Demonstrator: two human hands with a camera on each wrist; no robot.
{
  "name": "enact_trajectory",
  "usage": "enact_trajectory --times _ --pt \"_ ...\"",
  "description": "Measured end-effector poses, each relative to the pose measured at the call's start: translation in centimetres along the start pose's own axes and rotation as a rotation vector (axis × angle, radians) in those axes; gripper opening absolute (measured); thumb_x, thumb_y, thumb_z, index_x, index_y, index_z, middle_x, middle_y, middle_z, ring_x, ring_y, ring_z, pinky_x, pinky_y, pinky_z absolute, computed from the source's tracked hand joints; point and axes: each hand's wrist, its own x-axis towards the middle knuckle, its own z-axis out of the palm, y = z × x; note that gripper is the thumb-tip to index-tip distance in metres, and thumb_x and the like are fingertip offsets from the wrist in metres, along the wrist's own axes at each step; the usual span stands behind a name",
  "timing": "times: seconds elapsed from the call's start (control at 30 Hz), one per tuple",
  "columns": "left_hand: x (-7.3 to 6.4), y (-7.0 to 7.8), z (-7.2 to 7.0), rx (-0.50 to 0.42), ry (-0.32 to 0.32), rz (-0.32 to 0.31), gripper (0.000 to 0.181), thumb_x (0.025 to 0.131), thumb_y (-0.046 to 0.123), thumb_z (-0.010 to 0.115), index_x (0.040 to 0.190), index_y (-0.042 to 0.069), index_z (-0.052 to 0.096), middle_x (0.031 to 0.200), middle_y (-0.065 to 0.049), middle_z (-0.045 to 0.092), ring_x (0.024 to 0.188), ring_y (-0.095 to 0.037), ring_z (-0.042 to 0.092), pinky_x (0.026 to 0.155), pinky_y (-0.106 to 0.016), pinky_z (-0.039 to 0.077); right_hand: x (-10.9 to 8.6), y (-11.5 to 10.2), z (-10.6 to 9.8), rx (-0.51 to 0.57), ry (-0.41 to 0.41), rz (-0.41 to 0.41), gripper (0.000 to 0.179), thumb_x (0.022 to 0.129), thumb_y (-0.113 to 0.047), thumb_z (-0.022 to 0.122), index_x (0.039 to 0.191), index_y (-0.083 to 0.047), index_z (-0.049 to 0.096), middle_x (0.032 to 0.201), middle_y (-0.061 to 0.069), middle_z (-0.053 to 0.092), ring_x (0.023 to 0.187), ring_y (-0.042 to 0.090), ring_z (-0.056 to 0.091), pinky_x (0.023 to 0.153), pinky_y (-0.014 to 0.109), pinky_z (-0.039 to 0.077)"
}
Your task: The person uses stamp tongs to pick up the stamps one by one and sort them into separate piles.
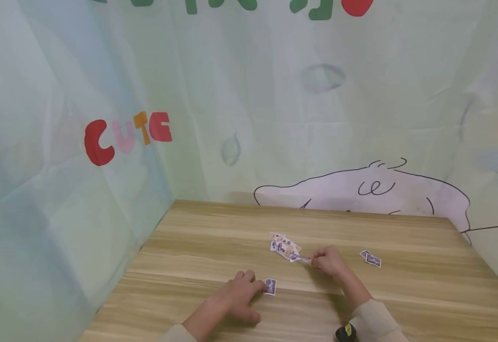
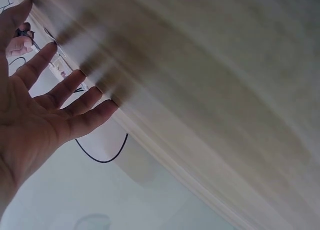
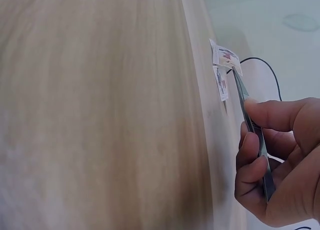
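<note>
My right hand grips a pair of dark tweezers between thumb and fingers. Their tips meet a small printed card, which stands tilted in the right wrist view. In the head view the tips reach the right edge of a spread, overlapping pile of picture cards. My left hand is spread low over the wooden table, fingertips down at its surface. Beside its index finger lies a single dark-faced card.
Two overlapping dark-faced cards lie to the right of my right hand. A black round object is by the right sleeve. The table ends at a printed cloth backdrop behind and to the left.
</note>
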Motion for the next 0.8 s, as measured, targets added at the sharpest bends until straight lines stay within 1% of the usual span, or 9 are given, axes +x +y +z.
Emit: enact_trajectory --times 0.3,0.53,0.8 --pt "0.13 -0.1 0.1 -0.01 -0.014 -0.013 0.063 0.061 0.038 0.077 0.121 0.025 0.059 0.095 0.006 0.042 0.084 -0.012 0.039 0.063 -0.025 0.042 0.45 0.3 0.17 -0.026 0.011 -0.004 0.01 0.076 0.002 0.066 0.084 0.006 0.067 0.064 0.004 0.055 0.05 0.013 0.043 0.048 0.023 0.037" --pt "0.07 0.0 0.09 -0.007 -0.007 -0.007 0.063 0.062 0.038 0.077 0.12 0.024 0.06 0.096 0.005 0.043 0.083 -0.012 0.039 0.064 -0.025 0.042 0.35 0.33 -0.04 -0.04 0.018 -0.009 0.009 0.076 0.0 0.067 0.083 0.006 0.067 0.064 0.003 0.053 0.051 0.013 0.044 0.047 0.023 0.036" --pt "0.06 0.05 0.12 0.0 0.0 -0.01 0.062 0.062 0.038 0.077 0.12 0.023 0.06 0.096 0.005 0.043 0.083 -0.011 0.039 0.064 -0.025 0.042 0.42 0.33 -0.15 -0.037 0.031 0.023 0.011 0.076 -0.001 0.069 0.084 0.005 0.068 0.068 0.004 0.056 0.052 0.014 0.045 0.047 0.024 0.037"
